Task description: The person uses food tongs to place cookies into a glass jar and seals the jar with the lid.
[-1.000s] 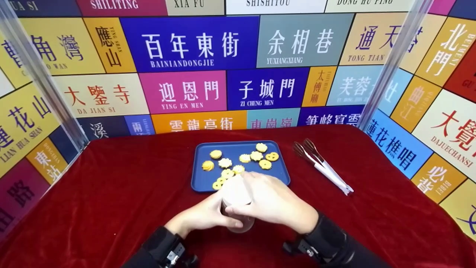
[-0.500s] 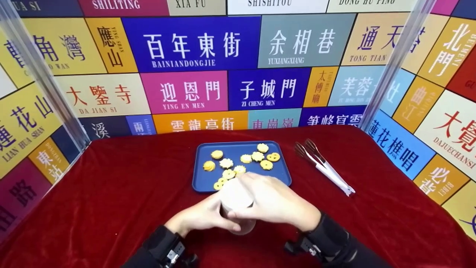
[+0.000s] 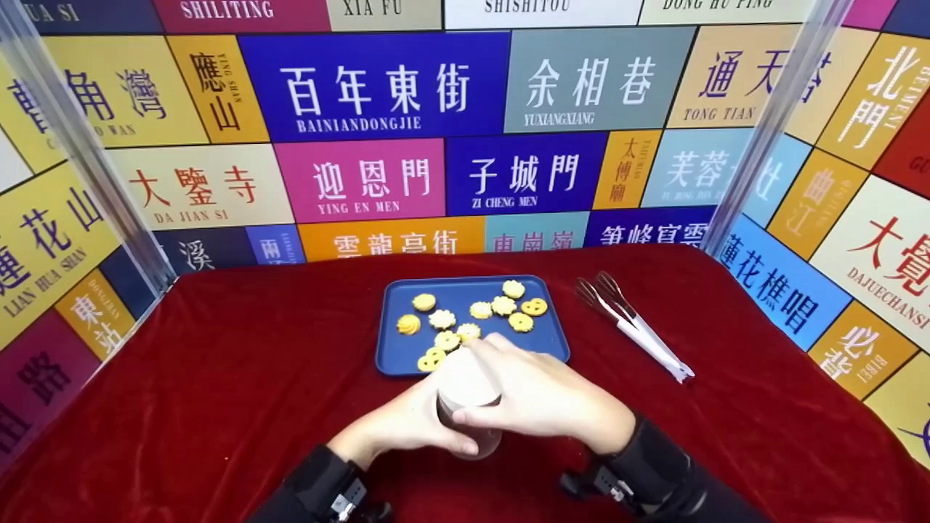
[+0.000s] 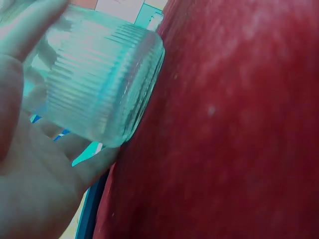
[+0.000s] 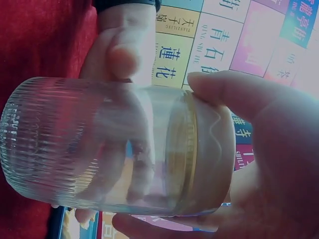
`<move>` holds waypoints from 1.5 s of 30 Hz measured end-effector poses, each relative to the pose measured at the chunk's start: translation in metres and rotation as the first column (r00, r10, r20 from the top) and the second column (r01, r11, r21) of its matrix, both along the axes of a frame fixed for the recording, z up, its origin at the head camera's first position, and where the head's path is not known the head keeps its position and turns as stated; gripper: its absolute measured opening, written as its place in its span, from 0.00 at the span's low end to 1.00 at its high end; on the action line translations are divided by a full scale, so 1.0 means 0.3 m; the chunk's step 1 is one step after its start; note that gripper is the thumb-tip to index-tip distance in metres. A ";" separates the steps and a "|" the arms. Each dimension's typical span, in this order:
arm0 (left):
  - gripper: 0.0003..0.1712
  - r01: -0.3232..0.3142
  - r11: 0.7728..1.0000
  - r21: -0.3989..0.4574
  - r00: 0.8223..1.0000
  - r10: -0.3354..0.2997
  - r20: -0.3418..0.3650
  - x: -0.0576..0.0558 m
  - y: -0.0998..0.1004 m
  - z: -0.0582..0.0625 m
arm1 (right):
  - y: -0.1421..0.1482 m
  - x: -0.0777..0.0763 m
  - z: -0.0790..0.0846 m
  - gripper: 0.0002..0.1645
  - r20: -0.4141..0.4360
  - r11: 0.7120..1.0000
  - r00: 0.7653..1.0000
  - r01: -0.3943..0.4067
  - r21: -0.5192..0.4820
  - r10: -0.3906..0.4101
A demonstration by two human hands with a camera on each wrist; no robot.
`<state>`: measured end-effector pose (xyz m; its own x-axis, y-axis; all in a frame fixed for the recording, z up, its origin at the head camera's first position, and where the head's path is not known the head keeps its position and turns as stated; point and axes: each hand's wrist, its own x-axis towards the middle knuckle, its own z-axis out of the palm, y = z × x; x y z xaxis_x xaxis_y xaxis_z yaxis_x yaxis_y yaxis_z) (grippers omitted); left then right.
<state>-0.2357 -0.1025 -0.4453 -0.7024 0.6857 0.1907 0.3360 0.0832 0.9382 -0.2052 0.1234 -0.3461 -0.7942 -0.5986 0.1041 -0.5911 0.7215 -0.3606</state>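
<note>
Shifted slightly toward right edge of worktop, holding ribbed glass jar in curled left hand, gripping its lid with curled right hand.

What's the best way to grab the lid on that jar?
Probably around its edge, coming from above and the right, as the right hand does: the lid is round and sits uppermost, and the left hand holds the glass body beneath.
</note>
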 end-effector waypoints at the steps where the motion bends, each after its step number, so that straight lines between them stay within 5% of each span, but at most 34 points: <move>1: 0.52 -0.002 1.000 0.006 1.000 0.002 -0.002 0.001 0.001 0.000 | 0.000 0.001 0.001 0.53 0.002 1.000 1.000 0.004 -0.001 -0.004; 8: 0.50 -0.019 1.000 -0.003 1.000 0.019 -0.006 0.002 0.005 -0.004 | -0.019 0.014 0.017 0.71 -0.038 0.993 0.992 0.116 -0.027 -0.117; 15: 0.55 0.001 1.000 -0.002 0.999 -0.001 -0.040 -0.002 0.006 -0.007 | -0.034 0.028 0.017 0.50 -0.202 0.983 0.962 0.183 -0.029 -0.185; 20: 0.58 0.019 1.000 -0.007 0.995 -0.019 -0.093 -0.010 0.002 -0.017 | -0.044 0.031 0.008 0.45 -0.230 0.982 0.955 0.185 -0.036 -0.189; 26: 0.56 0.017 1.000 -0.013 0.997 -0.018 -0.076 -0.009 0.000 -0.017 | -0.048 0.028 0.004 0.43 -0.220 0.985 0.960 0.171 -0.029 -0.173; 35: 0.47 0.002 1.000 -0.012 1.000 -0.002 -0.005 0.003 0.003 -0.006 | -0.026 0.008 0.004 0.41 -0.161 1.000 0.987 0.022 0.005 -0.021; 45: 0.51 0.015 1.000 -0.008 1.000 -0.015 -0.002 0.000 0.002 -0.009 | -0.024 0.007 0.005 0.43 -0.121 1.000 0.993 0.016 0.018 -0.014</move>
<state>-0.2358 -0.1019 -0.4479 -0.6918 0.6977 0.1860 0.3388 0.0861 0.9369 -0.2030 0.1162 -0.3445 -0.7853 -0.5898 0.1883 -0.6187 0.7366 -0.2731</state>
